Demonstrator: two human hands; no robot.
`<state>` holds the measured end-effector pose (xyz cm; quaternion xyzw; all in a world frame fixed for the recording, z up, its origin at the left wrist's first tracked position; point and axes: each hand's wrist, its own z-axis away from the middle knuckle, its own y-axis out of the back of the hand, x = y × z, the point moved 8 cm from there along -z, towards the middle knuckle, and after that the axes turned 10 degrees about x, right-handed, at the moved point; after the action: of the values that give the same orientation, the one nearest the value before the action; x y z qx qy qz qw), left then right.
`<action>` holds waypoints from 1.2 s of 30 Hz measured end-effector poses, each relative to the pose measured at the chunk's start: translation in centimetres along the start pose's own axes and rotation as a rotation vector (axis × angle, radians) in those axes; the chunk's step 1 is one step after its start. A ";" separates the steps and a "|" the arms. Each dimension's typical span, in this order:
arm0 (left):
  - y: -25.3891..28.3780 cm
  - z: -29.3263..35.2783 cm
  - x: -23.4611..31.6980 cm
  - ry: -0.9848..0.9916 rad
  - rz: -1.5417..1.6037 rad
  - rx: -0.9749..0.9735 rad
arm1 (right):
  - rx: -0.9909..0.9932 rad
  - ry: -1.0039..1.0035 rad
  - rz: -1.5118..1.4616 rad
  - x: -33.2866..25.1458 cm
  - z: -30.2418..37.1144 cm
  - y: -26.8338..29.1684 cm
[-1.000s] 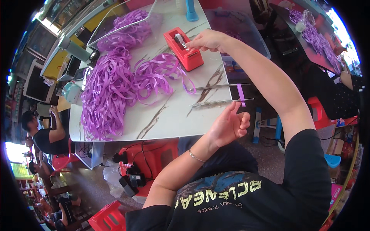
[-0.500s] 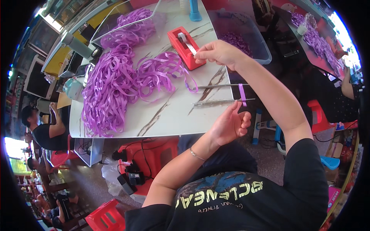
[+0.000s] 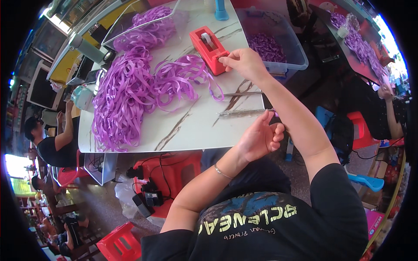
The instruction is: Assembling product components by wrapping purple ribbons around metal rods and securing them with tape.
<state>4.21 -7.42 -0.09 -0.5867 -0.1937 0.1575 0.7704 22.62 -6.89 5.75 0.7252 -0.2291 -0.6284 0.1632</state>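
My table: white marble-look top with brown veins (image 3: 183, 130) | on it: big heap of purple ribbon strips (image 3: 130, 93) at my left | red tape dispenser (image 3: 210, 48) past the middle | clear bin holding purple pieces (image 3: 278, 43) at my right | two thin metal rods (image 3: 237, 94) near my edge | blue bottle (image 3: 220, 9) far side

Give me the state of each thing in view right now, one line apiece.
right hand: fingers pinched at the front end of the tape dispenser.
left hand: loosely curled at the table edge; whether it holds anything, unclear.
tape dispenser: red, upright on the table, roll loaded.
purple ribbons: loose tangled heap.
clear bin: open, some purple ribbon inside.
two metal rods: lying flat, apart.
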 end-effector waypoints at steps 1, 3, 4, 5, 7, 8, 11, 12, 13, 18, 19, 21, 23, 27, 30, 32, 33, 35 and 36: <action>0.0 0.1 0.1 -0.005 -0.002 -0.003 | 0.053 0.046 0.101 -0.6 0.2 0.5; 0.1 0.2 0.1 -0.004 0.007 0.001 | 0.067 0.068 0.174 -1.4 0.6 1.0; 0.0 0.2 0.1 -0.001 0.015 0.002 | 0.084 0.089 0.250 -1.6 0.7 1.3; 0.1 0.2 0.1 -0.001 0.015 0.001 | 0.084 0.090 0.251 -1.3 0.7 1.5; 0.1 0.0 -0.1 0.006 0.028 -0.005 | -0.062 0.105 0.407 0.5 0.9 1.4; 0.0 -0.1 0.0 0.006 0.029 -0.007 | -0.063 0.106 0.409 1.8 0.8 1.9; 0.2 -0.1 -0.2 0.020 0.053 0.005 | -0.393 0.070 -0.181 3.6 2.4 2.1; 0.1 -0.1 -0.2 0.018 0.037 0.005 | -0.464 0.045 -0.132 2.9 3.5 3.5; 0.0 -0.1 -0.1 0.012 0.015 0.007 | -0.535 0.026 -0.088 2.4 4.4 4.5; 0.0 0.1 0.0 0.000 0.005 0.033 | -0.738 -0.019 0.131 2.6 6.8 6.4; 0.0 0.1 0.1 -0.004 -0.003 0.042 | -0.787 -0.001 0.289 2.8 7.4 6.3; 0.0 0.1 0.1 -0.005 -0.011 0.053 | -0.775 -0.011 0.296 3.4 7.6 6.4; -0.1 0.0 0.0 -0.001 -0.017 0.058 | -0.737 0.037 0.351 3.9 7.5 6.5; -0.1 0.2 0.1 -0.007 -0.015 0.060 | -0.659 0.064 0.584 2.8 7.6 6.7; 0.0 0.1 0.1 -0.004 0.000 0.070 | -0.558 0.244 0.743 2.4 7.5 6.7; -0.1 0.1 0.1 -0.008 -0.002 0.083 | -0.496 0.269 0.800 2.3 7.4 7.0; -0.1 0.1 0.1 -0.006 -0.002 0.083 | -0.496 0.267 0.800 2.3 7.5 7.0; -0.1 0.0 0.1 -0.004 -0.004 0.083 | -0.456 0.245 0.777 2.4 7.5 7.4; -0.1 0.0 0.1 -0.002 -0.003 0.085 | -0.456 0.243 0.775 2.6 7.6 7.4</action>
<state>4.27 -7.38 -0.01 -0.5529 -0.1888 0.1649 0.7946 14.46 -14.12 6.28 0.6000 -0.3183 -0.4658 0.5671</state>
